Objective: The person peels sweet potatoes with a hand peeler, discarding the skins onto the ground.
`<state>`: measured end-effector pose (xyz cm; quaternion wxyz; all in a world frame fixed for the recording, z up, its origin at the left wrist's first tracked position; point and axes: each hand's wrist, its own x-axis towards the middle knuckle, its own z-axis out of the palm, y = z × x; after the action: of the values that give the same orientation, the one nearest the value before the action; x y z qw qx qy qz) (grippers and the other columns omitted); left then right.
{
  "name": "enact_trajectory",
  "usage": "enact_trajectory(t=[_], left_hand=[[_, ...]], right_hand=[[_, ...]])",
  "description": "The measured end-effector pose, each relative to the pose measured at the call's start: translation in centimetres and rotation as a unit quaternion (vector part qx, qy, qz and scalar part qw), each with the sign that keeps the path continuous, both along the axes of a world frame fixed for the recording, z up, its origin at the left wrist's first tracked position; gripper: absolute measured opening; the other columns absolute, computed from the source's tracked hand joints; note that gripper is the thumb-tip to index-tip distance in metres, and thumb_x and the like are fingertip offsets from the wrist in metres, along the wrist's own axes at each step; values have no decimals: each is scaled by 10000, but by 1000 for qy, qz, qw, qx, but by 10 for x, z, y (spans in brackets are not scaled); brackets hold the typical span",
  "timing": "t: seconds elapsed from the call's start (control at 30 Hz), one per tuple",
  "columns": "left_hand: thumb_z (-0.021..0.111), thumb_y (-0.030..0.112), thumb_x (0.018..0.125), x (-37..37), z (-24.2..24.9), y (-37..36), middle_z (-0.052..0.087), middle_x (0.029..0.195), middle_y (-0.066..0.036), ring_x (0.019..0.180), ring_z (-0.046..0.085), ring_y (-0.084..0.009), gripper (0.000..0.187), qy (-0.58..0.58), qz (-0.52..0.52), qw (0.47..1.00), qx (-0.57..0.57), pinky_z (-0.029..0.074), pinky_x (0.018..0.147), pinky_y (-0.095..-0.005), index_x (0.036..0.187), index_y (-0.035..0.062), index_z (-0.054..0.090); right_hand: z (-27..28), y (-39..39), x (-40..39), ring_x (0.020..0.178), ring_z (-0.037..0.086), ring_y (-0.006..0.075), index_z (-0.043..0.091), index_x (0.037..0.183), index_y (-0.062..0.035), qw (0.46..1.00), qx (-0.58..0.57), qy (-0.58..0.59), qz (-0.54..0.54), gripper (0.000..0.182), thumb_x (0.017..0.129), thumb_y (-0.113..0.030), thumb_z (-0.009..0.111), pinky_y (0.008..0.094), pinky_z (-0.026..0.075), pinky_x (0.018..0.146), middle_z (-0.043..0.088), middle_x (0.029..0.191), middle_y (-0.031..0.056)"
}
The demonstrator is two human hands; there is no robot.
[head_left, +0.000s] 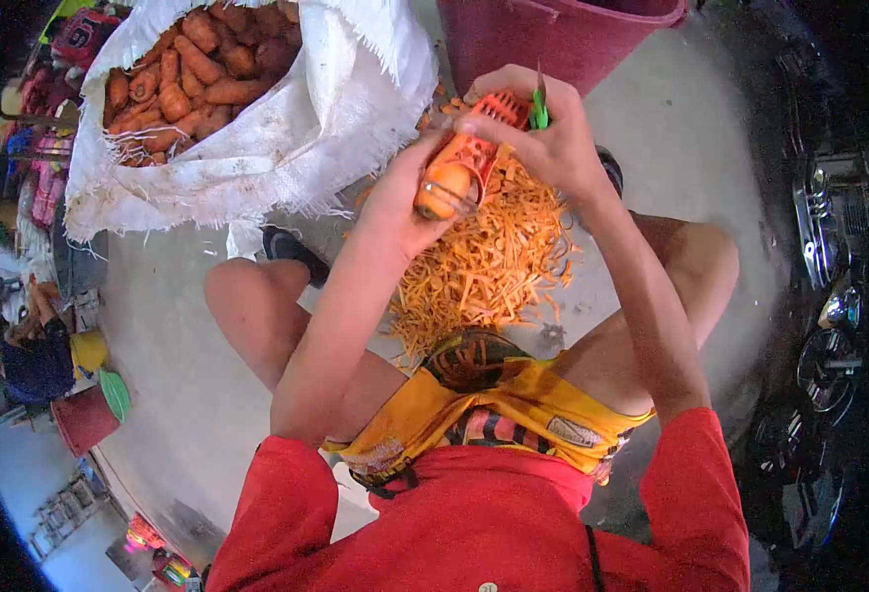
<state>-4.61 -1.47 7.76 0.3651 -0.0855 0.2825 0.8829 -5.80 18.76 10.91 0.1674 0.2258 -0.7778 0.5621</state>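
Observation:
My left hand [407, 192] is closed round a thick orange carrot [442, 189], whose cut end faces me. Against the carrot lies a red-orange slotted plastic tool [472, 153], with a thin metal strip across the carrot near its end. My right hand [559, 143] grips the far part of this tool, its thumb pressed on top. Beside the right fingers a green handle-like piece [539, 111] with a narrow dark blade points away from me; how it is held is partly hidden. Below both hands spreads a heap of orange peelings [484, 261] on the floor.
A white woven sack [370, 94] full of carrots [203, 74] stands open at the upper left. A dark red tub [543, 44] is at the top, beyond my hands. My bent legs flank the peelings. Metal kitchenware [817, 222] lines the right side; a person [35, 350] sits far left.

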Motion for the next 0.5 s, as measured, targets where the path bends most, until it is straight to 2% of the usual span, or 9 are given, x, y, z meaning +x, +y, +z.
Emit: enact_trajectory(t=[0.03,0.13,0.2,0.27,0.33,0.37,0.4,0.47,0.5], left_hand=[[515,313,1080,-1,2,0,697,1155,-79,1015,695,-228,291,1,-3,1000,-2,606,798,-476,1258,104,612],[519,324,1078,5,13,8,691,1165,-86,1005,685,-227,298,7,-5,999,-31,602,749,-435,1265,112,614],[514,323,1080,2,21,17,686,1166,-101,969,685,-247,311,-19,25,999,-35,587,685,-360,1286,107,603],[519,318,1080,-2,11,12,675,1127,-117,966,675,-258,326,-32,14,999,-18,578,695,-354,1299,86,585],[525,304,1080,-5,-1,3,652,1096,-130,970,657,-262,349,-29,-81,991,105,567,748,-378,1340,74,561],[525,304,1080,-2,-2,3,652,1096,-130,970,657,-262,349,-31,-83,990,105,567,748,-378,1340,74,561],[539,288,1075,5,7,6,663,1100,-96,943,678,-234,326,-20,-67,996,49,589,710,-381,1335,93,567],[554,273,1070,11,16,8,673,1103,-62,915,700,-206,306,-6,-49,999,-6,612,672,-383,1330,113,573],[536,267,1076,11,18,9,673,1116,-65,931,699,-204,297,7,-42,999,-9,610,681,-381,1329,116,571]], right_hand=[[2,3,-1,791,652,135,708,1012,-12,999,24,48,9,347,818,-236,888,299,534,751,722,889,77],[0,11,-4,815,660,127,711,1029,-16,1000,19,-2,-10,354,812,-231,891,298,537,766,731,910,67],[-3,11,-6,827,660,119,712,1032,-15,1000,4,6,-15,348,816,-223,888,299,539,772,733,914,61],[-5,13,-11,839,661,112,712,1035,-15,1000,-15,16,-22,342,819,-216,885,300,542,778,735,917,55],[-9,24,-15,845,661,95,714,1037,-20,997,4,45,-55,316,841,-211,872,290,545,779,739,908,43],[-10,35,-20,832,661,87,718,1022,-35,995,-21,-8,-92,294,849,-217,872,277,543,772,736,886,27],[-9,47,-24,832,661,87,718,1022,-35,995,-20,-8,-95,294,849,-217,872,277,543,772,736,886,27],[-5,69,-32,862,646,65,700,1038,-22,977,23,-24,-213,211,893,-121,816,252,532,780,711,934,-10],[-4,74,-35,811,655,81,712,982,-43,975,-13,-29,-221,312,836,-255,888,284,544,741,729,863,17]])
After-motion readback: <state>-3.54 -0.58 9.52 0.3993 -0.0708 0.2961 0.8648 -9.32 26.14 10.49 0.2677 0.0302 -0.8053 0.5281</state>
